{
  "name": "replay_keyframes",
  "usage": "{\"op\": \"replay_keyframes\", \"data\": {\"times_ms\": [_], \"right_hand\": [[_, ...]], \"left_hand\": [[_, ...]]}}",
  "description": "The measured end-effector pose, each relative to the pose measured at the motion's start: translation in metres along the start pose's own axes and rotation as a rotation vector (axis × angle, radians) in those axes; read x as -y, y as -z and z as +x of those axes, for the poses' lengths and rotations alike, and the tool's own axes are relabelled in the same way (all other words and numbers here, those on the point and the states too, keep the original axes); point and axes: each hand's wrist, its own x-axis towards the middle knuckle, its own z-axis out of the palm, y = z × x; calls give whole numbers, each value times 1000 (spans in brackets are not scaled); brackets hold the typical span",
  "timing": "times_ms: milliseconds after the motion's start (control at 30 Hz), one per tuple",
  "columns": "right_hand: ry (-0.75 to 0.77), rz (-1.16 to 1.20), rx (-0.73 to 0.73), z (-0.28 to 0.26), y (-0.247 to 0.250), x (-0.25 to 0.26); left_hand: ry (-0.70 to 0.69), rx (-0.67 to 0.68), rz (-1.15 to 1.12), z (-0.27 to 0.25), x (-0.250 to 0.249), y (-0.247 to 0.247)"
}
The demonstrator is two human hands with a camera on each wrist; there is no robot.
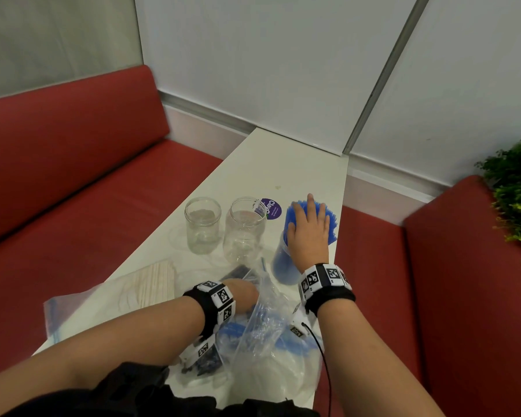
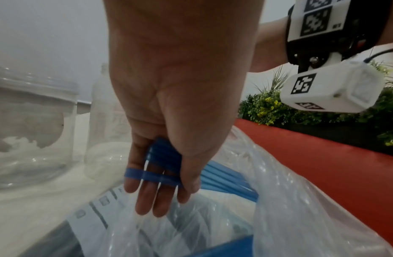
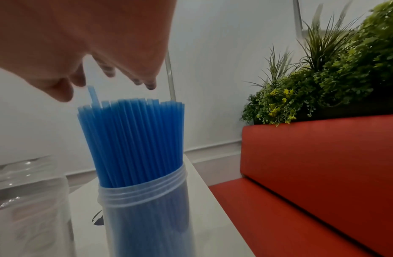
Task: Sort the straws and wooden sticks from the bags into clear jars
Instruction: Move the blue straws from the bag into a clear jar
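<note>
A clear jar [image 1: 283, 263] [image 3: 144, 208] at the table's right edge is packed with upright blue straws [image 3: 131, 139] [image 1: 331, 221]. My right hand [image 1: 309, 227] [image 3: 111, 76] hovers flat over their tops with fingers spread; one straw pokes up toward the fingers. My left hand [image 1: 241, 294] [image 2: 160, 196] reaches into a clear plastic bag [image 1: 265, 311] [image 2: 290, 200] and grips a small bunch of blue straws [image 2: 167, 161] between thumb and fingers. Two empty clear jars [image 1: 202, 225] [image 1: 243, 230] stand left of the filled one. Wooden sticks [image 1: 154, 284] lie in another bag at left.
The narrow white table [image 1: 283, 164] has red bench seats [image 1: 88, 188] [image 1: 463, 281] on both sides. A purple round sticker [image 1: 272, 208] lies behind the jars. Green plants [image 1: 515, 188] sit behind the right bench. A bag with dark items [image 1: 205, 359] lies near me.
</note>
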Motion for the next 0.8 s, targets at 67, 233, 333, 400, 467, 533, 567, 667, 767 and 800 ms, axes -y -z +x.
{"op": "replay_keyframes", "data": {"times_ms": [67,233,333,400,467,533,567,667,767,800], "right_hand": [[9,-27,-13,1,3,1],[-50,-70,136,-6,6,-1],[99,261,-92,-16,8,5],[131,615,141,-24,7,9],[188,739,553,-34,7,15],[225,740,747,-41,-1,20],[207,727,726,-44,-7,22],[58,795,544,-49,-18,33],[-20,1101,431,-51,-14,45],[-38,1170,399,-51,-10,49]], "left_hand": [[9,15,20,-2,-2,8],[101,48,87,-11,1,27],[156,-5,138,-26,7,47],[212,-7,171,-39,5,71],[248,-27,162,-52,2,98],[267,-53,149,-63,0,124],[271,-51,148,-69,0,134],[202,-24,201,-84,2,160],[89,-216,55,-86,3,176],[37,-324,-8,-85,3,178]]}}
